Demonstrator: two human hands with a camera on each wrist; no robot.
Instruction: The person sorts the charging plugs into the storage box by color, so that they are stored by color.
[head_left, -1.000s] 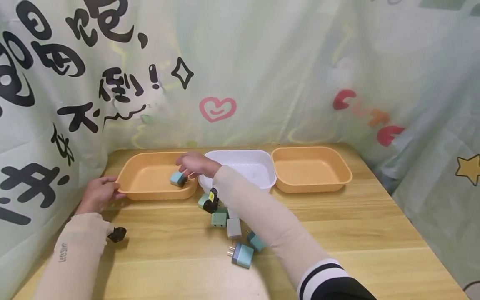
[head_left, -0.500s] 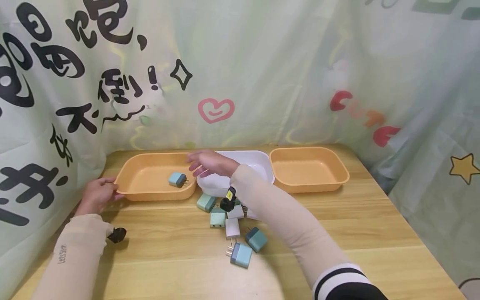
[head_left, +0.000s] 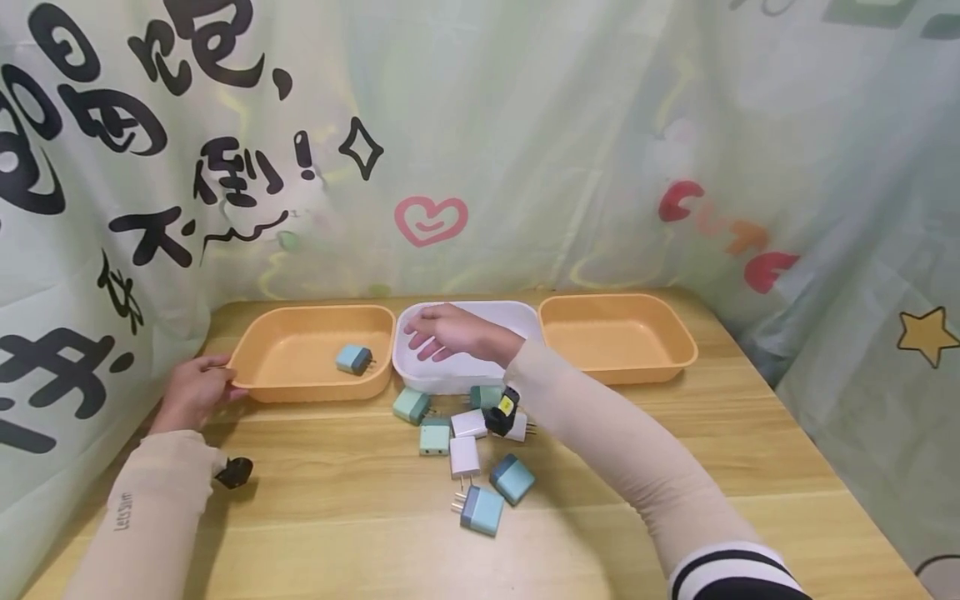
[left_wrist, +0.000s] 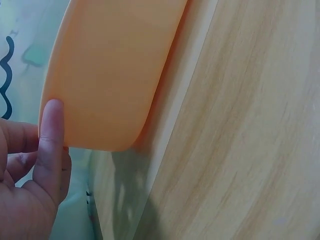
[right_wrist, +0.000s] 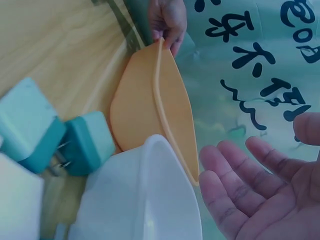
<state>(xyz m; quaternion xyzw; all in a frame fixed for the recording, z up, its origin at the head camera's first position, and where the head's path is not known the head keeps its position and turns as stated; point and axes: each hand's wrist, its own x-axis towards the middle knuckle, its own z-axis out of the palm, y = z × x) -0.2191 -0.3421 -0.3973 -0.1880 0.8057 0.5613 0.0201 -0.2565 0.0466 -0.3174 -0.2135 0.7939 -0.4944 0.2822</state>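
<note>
From the head, the left hand (head_left: 197, 388) pinched the outer rim of the left orange tray (head_left: 300, 392); 1 blue charger (head_left: 351, 358) lay inside. The right hand (head_left: 459, 331), loosely spread, hung over the white tray (head_left: 427, 381). Table (head_left: 765, 475) stretched wide right of the loose chargers (head_left: 465, 457). Left wrist: 1 digit (left_wrist: 51, 135) lay against the tray's wall. Right wrist: relaxed, parted fingers (right_wrist: 257, 172).

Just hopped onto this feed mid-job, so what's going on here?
A person is working with both hands at a row of trays. The left hand grips the outer end of the left orange tray, where one blue plug lies. The right hand is over the white tray, fingers loose and holding nothing. Green, white and blue plugs sit loose on the table in front. Another orange tray stands at the right end.
</note>
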